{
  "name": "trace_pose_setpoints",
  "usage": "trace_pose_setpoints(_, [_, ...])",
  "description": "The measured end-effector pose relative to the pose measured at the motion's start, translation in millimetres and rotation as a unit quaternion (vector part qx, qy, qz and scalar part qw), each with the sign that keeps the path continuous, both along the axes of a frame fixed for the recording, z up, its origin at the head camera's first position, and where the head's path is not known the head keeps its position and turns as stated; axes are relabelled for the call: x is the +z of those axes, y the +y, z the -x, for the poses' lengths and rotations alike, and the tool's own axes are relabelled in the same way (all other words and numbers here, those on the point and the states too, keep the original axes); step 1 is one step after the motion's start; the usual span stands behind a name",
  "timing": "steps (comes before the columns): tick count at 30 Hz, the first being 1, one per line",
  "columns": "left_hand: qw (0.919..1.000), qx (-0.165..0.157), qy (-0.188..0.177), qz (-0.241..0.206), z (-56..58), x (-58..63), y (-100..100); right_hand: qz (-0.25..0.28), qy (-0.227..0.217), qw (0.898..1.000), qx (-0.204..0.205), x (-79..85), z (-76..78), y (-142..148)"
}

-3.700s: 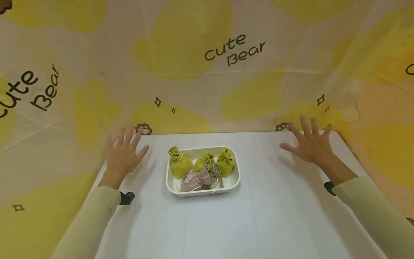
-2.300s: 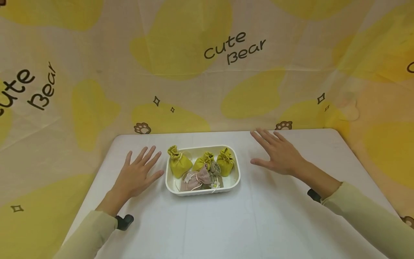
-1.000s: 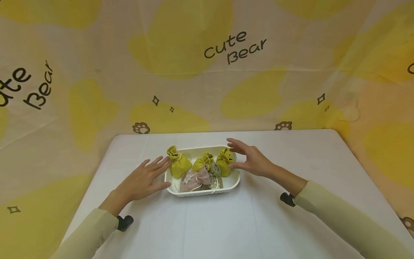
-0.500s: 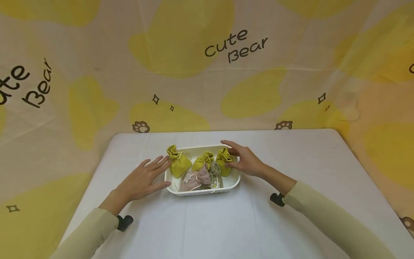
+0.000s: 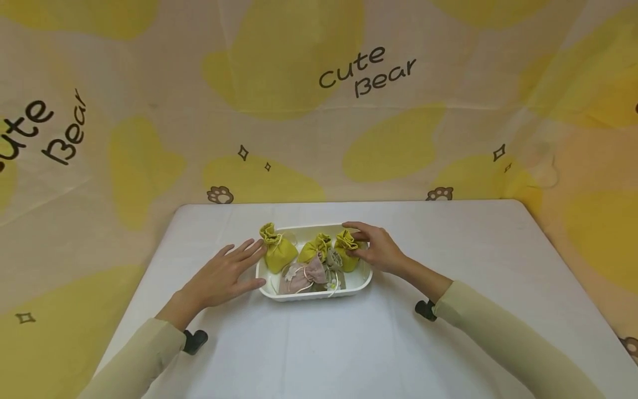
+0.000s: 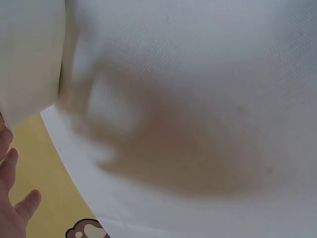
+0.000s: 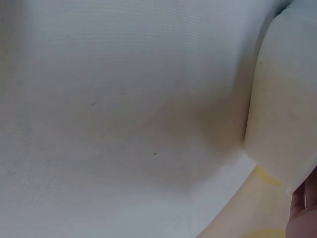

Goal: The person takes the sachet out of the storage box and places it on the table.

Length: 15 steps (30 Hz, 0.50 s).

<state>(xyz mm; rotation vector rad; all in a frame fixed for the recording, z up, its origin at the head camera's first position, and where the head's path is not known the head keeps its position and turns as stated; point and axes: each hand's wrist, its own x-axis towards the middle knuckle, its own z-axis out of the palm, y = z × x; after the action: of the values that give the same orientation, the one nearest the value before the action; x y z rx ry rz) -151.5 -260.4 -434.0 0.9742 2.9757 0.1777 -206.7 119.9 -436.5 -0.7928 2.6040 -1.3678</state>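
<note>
A white tray holds several small drawstring pouches. Three are yellow-green: a left pouch, a middle pouch and a right pouch. In front of them lie a pink pouch and a grey-green pouch. My right hand reaches over the tray's right rim and pinches the right yellow-green pouch near its gathered neck, thumb in front, fingers behind. My left hand lies along the tray's left end, fingers extended at the rim beside the left pouch. Both wrist views show mostly the tray's outer wall and tablecloth.
The tray stands on a white-covered table, toward its back edge. A yellow-and-beige printed cloth rises behind and beside the table. A dark wrist camera sits under the left forearm, another camera under the right.
Both hands have come in from the table's sides to the tray. The right hand has closed its fingers on the right yellow-green pouch; the left has stayed at the rim this last second.
</note>
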Motion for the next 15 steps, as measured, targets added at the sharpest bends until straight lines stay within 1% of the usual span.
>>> trace_pose_setpoints(4, [1.0000,0.001,-0.006,0.001,-0.5,0.9,0.7,0.002,-0.002,1.000,-0.003,0.5,-0.8,-0.2])
trace_pose_setpoints(11, [1.0000,0.004,-0.009,0.002,-1.6,3.8,2.4,0.015,0.008,1.000,-0.013,5.6,-2.0,-1.5])
trace_pose_setpoints(15, [0.9999,0.006,-0.013,-0.001,-2.2,4.8,2.7,0.014,0.014,1.000,-0.016,8.4,-2.3,-1.2])
